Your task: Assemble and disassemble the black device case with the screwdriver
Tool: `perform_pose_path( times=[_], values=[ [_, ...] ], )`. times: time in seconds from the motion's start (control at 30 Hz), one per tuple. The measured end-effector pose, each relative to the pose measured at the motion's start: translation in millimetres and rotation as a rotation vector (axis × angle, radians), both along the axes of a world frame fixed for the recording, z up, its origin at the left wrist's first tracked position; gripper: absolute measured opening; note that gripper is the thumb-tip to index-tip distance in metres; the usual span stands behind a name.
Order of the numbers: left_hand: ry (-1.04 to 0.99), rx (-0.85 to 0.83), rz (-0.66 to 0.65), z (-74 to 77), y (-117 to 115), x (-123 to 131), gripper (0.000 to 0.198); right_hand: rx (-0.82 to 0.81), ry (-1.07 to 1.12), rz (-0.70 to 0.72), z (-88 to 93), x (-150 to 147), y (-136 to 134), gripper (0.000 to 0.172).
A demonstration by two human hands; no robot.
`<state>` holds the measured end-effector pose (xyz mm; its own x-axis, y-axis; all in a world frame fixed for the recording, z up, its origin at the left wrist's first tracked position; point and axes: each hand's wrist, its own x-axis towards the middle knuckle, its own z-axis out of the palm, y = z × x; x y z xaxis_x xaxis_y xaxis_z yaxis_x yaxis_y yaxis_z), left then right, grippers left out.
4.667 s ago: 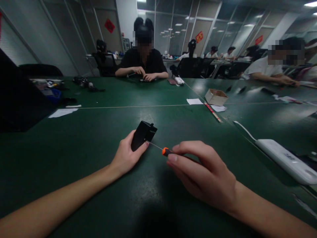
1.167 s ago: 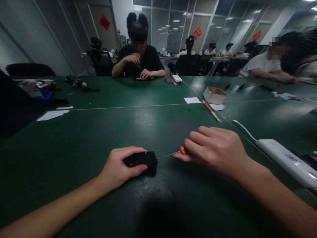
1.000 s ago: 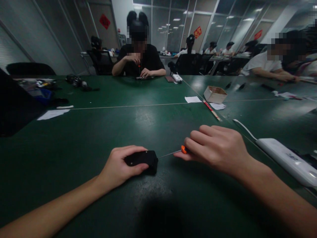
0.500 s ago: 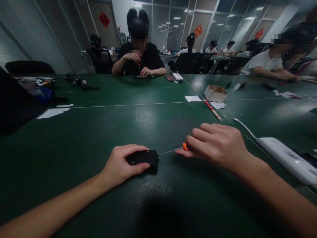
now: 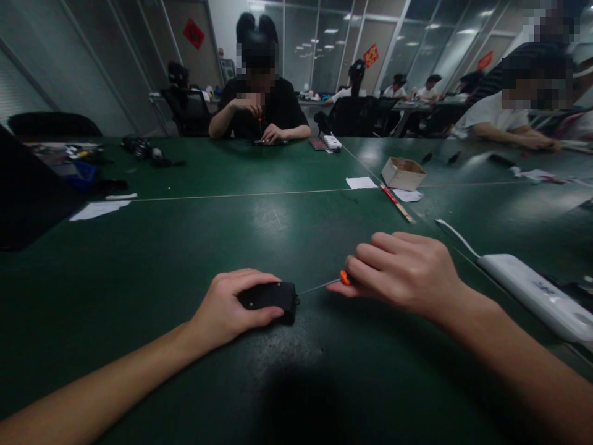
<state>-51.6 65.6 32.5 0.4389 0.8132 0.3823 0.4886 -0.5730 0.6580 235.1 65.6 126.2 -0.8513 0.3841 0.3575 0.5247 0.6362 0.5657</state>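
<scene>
On the green table, my left hand (image 5: 236, 301) is closed around a small black box (image 5: 269, 295) with screws in its upper face. A small loop sticks out of the box's right end. My right hand (image 5: 403, 269) grips a screwdriver (image 5: 345, 277) by its orange handle, most of which is hidden in the fingers. The thin metal shaft points left, and its tip meets the right end of the box near the loop. Whether the tip sits in a screw there is too small to tell.
A white power strip (image 5: 532, 293) lies right of my right hand. Farther back are an open cardboard box (image 5: 402, 174), a red stick (image 5: 396, 204) and paper (image 5: 361, 183). A co-worker in black (image 5: 259, 111) sits opposite, and a dark panel (image 5: 32, 191) stands at left.
The black box has turned slightly and shifted a little right in my left hand, so its end loop shows more clearly. My right hand keeps its grip with only a slight shift.
</scene>
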Motion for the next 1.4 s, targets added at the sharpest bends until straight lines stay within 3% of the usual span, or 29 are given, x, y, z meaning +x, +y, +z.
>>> perform_pose_path(
  times=[0.2, 0.33, 0.47, 0.6, 0.73, 0.87, 0.97, 1.03, 1.23, 1.4],
  values=[
    [0.063, 0.054, -0.043, -2.3, 0, 0, 0.038, -0.151, 0.065, -0.010, -8.9, -3, 4, 0.051],
    [0.107, 0.103, -0.051, -4.2, -1, -1, 0.039, -0.469, 0.172, -0.105, -31.9, 0, 17, 0.057],
    [0.143, 0.106, -0.047, -4.1, -1, -1, 0.042, -0.867, 0.284, -0.238, -58.1, 2, 26, 0.052],
    [0.153, 0.108, -0.059, -2.8, -1, 0, 0.046, -1.025, 0.316, -0.260, -69.1, 2, 27, 0.054],
    [0.153, 0.103, -0.060, -1.5, -1, 1, 0.045, -0.925, 0.288, -0.246, -61.1, 2, 23, 0.053],
    [0.152, 0.117, -0.078, -1.1, -2, 2, 0.042, -0.561, 0.229, -0.081, -50.2, 0, 17, 0.055],
    [0.140, 0.139, -0.096, -2.4, -2, 3, 0.043, -0.393, 0.214, 0.016, -54.6, -3, 15, 0.056],
    [0.121, 0.160, -0.097, -3.7, -2, 4, 0.043, -0.399, 0.239, 0.045, -64.7, -5, 16, 0.057],
    [0.088, 0.160, -0.054, -7.2, -3, 3, 0.044, -0.626, 0.276, -0.008, -92.2, -13, 20, 0.057],
    [0.074, 0.159, -0.065, -7.9, -3, 2, 0.044, -0.420, 0.260, -0.053, -89.1, -15, 19, 0.053]
  ],
)
